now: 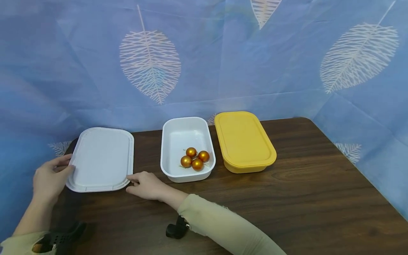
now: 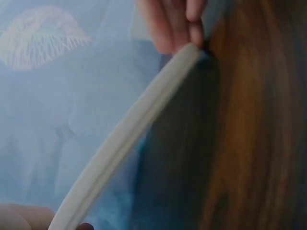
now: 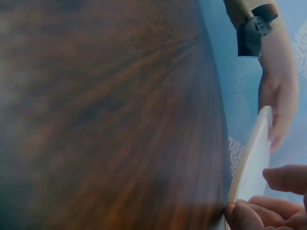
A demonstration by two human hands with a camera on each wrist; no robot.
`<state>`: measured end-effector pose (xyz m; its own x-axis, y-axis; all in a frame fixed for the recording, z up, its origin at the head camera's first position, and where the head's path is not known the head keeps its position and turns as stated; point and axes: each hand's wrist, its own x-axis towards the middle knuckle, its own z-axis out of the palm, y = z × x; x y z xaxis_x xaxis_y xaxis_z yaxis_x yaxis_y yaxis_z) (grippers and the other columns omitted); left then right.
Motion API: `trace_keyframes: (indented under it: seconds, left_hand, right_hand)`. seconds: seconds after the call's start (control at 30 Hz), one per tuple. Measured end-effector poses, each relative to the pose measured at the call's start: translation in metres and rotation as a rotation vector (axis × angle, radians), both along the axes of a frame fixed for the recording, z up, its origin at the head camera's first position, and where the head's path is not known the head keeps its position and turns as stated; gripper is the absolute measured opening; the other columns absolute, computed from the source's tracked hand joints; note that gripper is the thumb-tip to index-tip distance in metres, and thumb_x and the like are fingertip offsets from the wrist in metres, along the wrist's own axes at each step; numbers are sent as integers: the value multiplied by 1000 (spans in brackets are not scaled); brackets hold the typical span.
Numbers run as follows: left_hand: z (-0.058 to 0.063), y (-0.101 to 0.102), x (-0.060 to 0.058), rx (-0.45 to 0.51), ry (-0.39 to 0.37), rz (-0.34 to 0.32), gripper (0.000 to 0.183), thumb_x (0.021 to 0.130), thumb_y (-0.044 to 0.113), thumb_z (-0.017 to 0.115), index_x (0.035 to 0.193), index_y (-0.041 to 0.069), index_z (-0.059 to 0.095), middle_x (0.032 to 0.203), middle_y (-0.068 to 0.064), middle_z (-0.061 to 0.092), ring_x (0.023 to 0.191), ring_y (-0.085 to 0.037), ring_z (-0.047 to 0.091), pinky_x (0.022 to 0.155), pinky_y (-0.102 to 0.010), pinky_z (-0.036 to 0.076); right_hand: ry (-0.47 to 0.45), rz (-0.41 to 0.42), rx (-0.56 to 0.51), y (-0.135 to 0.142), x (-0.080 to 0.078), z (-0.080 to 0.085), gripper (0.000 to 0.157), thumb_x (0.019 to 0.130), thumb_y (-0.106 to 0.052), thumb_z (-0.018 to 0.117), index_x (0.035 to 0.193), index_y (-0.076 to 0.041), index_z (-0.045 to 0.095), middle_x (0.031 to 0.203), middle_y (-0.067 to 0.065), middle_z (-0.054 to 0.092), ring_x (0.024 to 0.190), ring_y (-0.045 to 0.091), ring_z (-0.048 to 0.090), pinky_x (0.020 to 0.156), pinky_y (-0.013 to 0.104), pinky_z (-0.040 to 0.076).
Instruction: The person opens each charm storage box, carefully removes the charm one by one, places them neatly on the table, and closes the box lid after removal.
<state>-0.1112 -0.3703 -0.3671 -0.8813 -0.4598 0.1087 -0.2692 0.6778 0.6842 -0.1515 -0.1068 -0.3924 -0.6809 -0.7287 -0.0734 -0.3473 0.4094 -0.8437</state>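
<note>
A white rectangular lid with rounded corners lies face up between the two hands at the table's left side. My left hand holds its left edge, thumb near the top face. At the front right corner, my right hand pinches the rim; in the right wrist view its fingers touch the lid's edge. Edge-on in the left wrist view, the lid has dark shadow below it. To its right stands a white open box with several shiny orange-gold balls near its front end.
A yellow box with a yellow lid on it stands right of the white box. All this is on a dark wood table. A blue cloth with white leaf prints hangs behind. Black straps are on the wrists.
</note>
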Motion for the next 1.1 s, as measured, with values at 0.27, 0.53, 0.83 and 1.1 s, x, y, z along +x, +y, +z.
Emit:
trace_keyframes:
  seconds: [0.27,0.53,0.83,1.1]
  left_hand:
    - [-16,-6,-5,3,-60,93,44,92,-1,48,134,-13,45,123,-37,50,106,-46,52,48,-12,35]
    - [-22,-8,-10,14,-97,204,42,93,-7,43,134,-11,46,127,-34,48,110,-43,49,60,-29,43]
    - [-27,-15,-12,14,-98,242,41,92,-8,43,133,-12,47,125,-35,49,110,-44,49,55,-27,40]
    - [-30,-18,-9,-10,-92,243,39,90,-10,43,129,-15,49,116,-35,51,100,-43,48,49,-22,34]
  right_hand:
    - [44,-7,27,-9,-4,-2,41,94,-17,59,135,-9,55,87,-8,61,66,-1,46,59,13,40]
    - [51,-13,30,-19,-5,2,41,93,-17,61,134,-10,57,93,-8,61,70,-1,47,64,12,41]
    - [-30,12,-8,-22,-5,-3,45,92,-19,62,136,-13,54,128,-2,58,109,0,55,80,11,42]
    - [-48,52,5,-26,-5,-4,48,91,-20,63,139,-16,52,131,-2,57,110,0,54,79,11,42]
